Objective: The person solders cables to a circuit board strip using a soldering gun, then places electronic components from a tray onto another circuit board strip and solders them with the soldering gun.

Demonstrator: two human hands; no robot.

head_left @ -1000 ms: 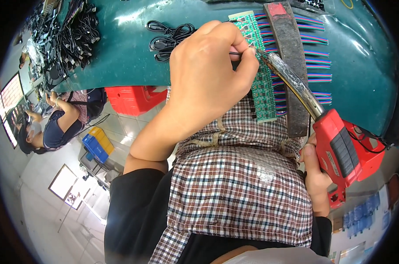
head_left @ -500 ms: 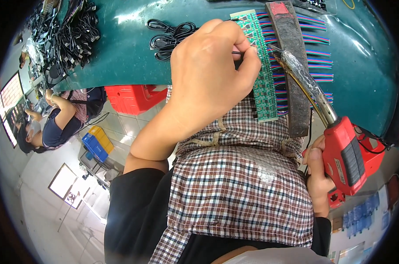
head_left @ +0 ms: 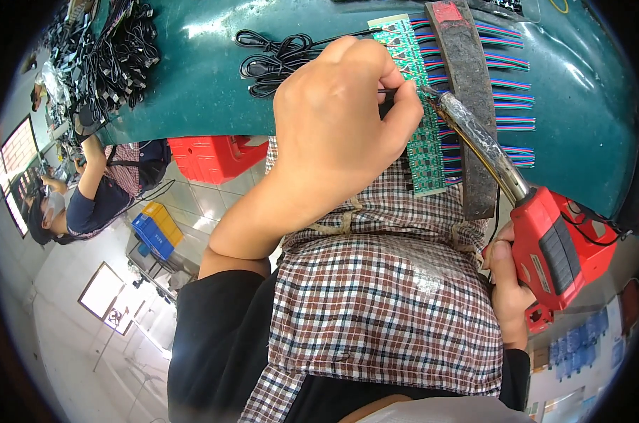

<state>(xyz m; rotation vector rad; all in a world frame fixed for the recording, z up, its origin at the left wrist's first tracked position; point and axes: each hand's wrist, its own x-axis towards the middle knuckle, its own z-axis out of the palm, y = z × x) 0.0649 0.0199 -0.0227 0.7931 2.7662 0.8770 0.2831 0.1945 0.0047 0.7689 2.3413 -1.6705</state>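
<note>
My left hand (head_left: 340, 120) is pinched shut on a thin black cable (head_left: 385, 91), its end held against the green circuit board panel (head_left: 426, 156). Part of the panel is hidden behind my fingers. In my right hand (head_left: 510, 285) is a red soldering gun (head_left: 547, 248) with a long metal barrel; its tip reaches the panel right beside my left fingertips. A dark, heavy bar (head_left: 467, 92) lies across the striped multicoloured wires (head_left: 513, 96) that run from the panel's right side. More wire ends are joined along the panel's upper left edge.
Coiled black cables (head_left: 273, 62) lie left of my hand on the green table (head_left: 199, 92). A large heap of black cables (head_left: 125, 60) sits further left. Below the table edge is a red plastic stool (head_left: 213, 156). Another person (head_left: 87, 194) works at the far left.
The soldering gun has shifted left, bringing its tip nearer my left fingertips. My left hand has moved slightly down and right with the cable. The other person's arm has moved.
</note>
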